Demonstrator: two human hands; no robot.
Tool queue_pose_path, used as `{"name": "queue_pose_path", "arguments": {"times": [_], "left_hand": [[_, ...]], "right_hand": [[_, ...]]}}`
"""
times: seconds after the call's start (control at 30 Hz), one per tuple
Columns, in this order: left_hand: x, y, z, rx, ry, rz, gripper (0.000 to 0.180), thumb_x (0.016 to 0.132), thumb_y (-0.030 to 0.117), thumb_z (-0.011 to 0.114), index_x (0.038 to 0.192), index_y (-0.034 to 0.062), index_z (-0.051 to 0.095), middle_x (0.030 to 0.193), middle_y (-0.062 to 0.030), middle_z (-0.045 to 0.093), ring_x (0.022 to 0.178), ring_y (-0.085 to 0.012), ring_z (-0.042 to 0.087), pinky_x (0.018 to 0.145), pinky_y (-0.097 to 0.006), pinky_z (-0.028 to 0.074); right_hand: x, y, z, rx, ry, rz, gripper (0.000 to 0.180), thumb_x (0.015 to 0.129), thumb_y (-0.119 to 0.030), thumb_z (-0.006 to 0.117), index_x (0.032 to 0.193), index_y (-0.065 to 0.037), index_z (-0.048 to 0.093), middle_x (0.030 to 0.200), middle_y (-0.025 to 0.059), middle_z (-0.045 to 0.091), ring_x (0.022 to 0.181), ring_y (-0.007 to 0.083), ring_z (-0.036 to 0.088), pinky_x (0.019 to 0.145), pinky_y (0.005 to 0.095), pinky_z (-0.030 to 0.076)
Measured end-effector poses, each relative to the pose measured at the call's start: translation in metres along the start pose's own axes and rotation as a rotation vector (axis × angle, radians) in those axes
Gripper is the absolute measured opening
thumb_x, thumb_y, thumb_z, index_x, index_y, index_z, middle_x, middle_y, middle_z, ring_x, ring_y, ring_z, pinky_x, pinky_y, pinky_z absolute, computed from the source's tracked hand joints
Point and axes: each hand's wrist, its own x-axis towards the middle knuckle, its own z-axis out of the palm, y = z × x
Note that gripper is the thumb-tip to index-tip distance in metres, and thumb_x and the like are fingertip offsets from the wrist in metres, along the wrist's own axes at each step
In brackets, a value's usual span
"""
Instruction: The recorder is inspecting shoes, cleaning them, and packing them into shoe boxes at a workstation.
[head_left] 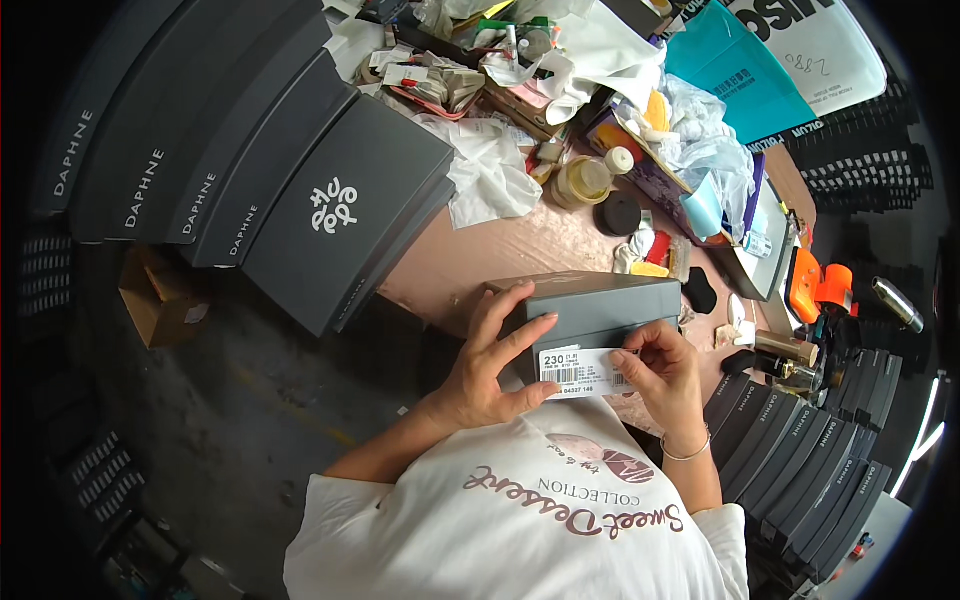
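A grey shoebox [600,318] rests at the near edge of the table, in front of my body. My right hand [660,370] pinches the right end of a white printed barcode label [575,374] between thumb and fingers, against or just before the box's near side. My left hand [485,365] is at the box's left end with its fingers spread. Its thumb tip meets the label's lower left corner, while its other fingertips reach the box's left edge. Whether the label is stuck to the box, I cannot tell.
Dark shoeboxes [340,190] are stacked at the left, and more boxes [800,440] at the lower right. Glue jars [582,183], a black lid [617,213] and a carton of plastic bags [700,130] lie beyond the box. Orange tape dispensers [805,285] stand at the right.
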Motion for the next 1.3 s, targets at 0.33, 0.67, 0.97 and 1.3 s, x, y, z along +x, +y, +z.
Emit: {"name": "queue_pose_path", "arguments": {"times": [0.33, 0.67, 0.97, 1.3], "left_hand": [[0.002, -0.002, 0.007, -0.022, 0.063, -0.003, 0.057, 0.078, 0.025, 0.076, 0.129, 0.0062, 0.059, 0.146, -0.0223, 0.036, 0.135, -0.0389, 0.037, 0.113, -0.059, 0.021], [0.002, -0.004, 0.006, 0.069, 0.049, 0.057, 0.054, 0.08, 0.023, 0.074, 0.127, 0.0003, 0.058, 0.142, -0.0301, 0.037, 0.132, -0.0431, 0.04, 0.11, -0.049, 0.033], [0.0, -0.01, 0.007, 0.085, 0.045, 0.076, 0.057, 0.081, 0.023, 0.073, 0.13, 0.0005, 0.055, 0.144, -0.03, 0.034, 0.132, -0.0412, 0.039, 0.109, -0.05, 0.034], [-0.003, -0.015, 0.013, 0.023, 0.069, 0.063, 0.057, 0.081, 0.018, 0.069, 0.131, -0.0032, 0.052, 0.145, -0.0284, 0.031, 0.131, -0.0375, 0.039, 0.107, -0.047, 0.037]], "right_hand": [[0.0, -0.005, 0.002, -0.073, 0.007, -0.006, 0.015, 0.086, -0.001, 0.071, 0.089, 0.0, 0.057, 0.074, -0.0013, 0.059, 0.063, 0.0012, 0.052, 0.054, 0.0174, 0.042], [-0.002, -0.002, 0.004, -0.216, 0.071, -0.003, 0.018, 0.081, -0.004, 0.076, 0.087, -0.002, 0.059, 0.067, -0.0005, 0.057, 0.056, 0.0025, 0.047, 0.049, 0.0194, 0.037], [-0.002, -0.011, 0.019, -0.587, 0.16, -0.261, 0.022, 0.078, -0.005, 0.077, 0.089, -0.002, 0.058, 0.075, 0.0057, 0.058, 0.056, 0.0133, 0.055, 0.051, 0.0271, 0.045], [-0.023, -0.008, -0.034, -0.624, 0.539, -0.321, 0.042, 0.08, -0.002, 0.074, 0.119, 0.0, 0.06, 0.092, 0.0118, 0.061, 0.064, 0.0138, 0.061, 0.057, 0.0262, 0.051]]}}
